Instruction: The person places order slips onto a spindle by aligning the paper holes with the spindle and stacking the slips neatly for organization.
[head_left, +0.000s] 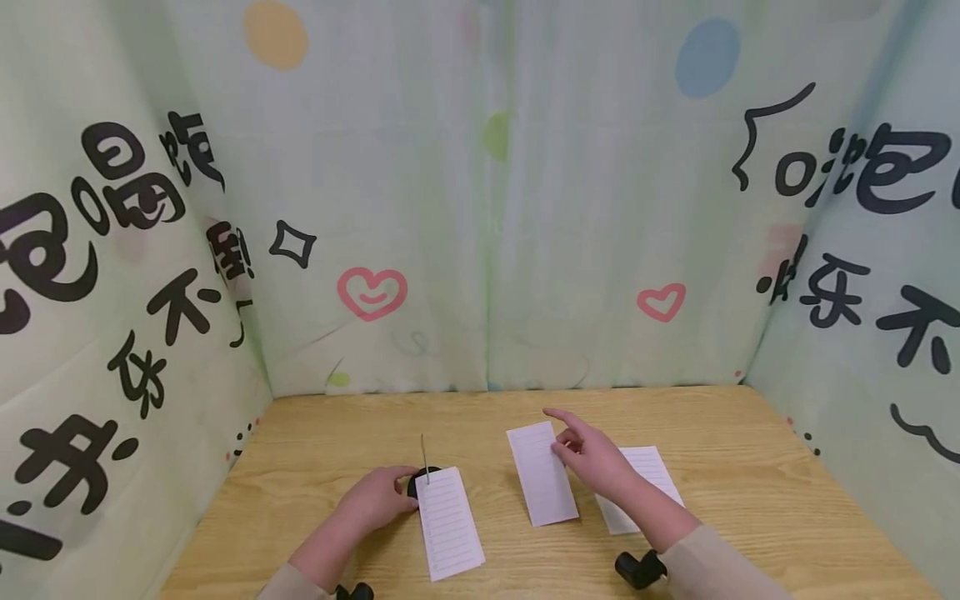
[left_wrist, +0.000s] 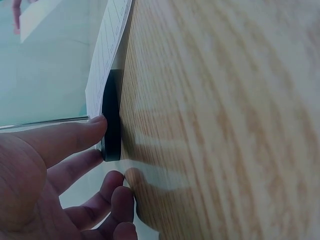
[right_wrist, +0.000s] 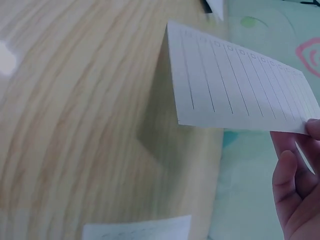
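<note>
My left hand (head_left: 378, 497) pinches the edge of a bill spike's round black base (left_wrist: 113, 135) between thumb and fingers. The thin metal spike (head_left: 423, 454) stands upright and passes through the top of a white lined sheet (head_left: 452, 525), which slopes over the base toward me. My right hand (head_left: 592, 458) pinches another white lined sheet (right_wrist: 230, 85) at one edge, with the index finger stretched out. That sheet is raised and tilted above the table, its shadow beneath it. Partly covered by my right forearm, more lined paper (head_left: 648, 461) lies on the table.
The wooden tabletop (head_left: 322, 433) ends at a pale printed curtain (head_left: 435, 358) behind, with more curtain at both sides. Black wrist devices (head_left: 640, 570) sit by my sleeves near the front.
</note>
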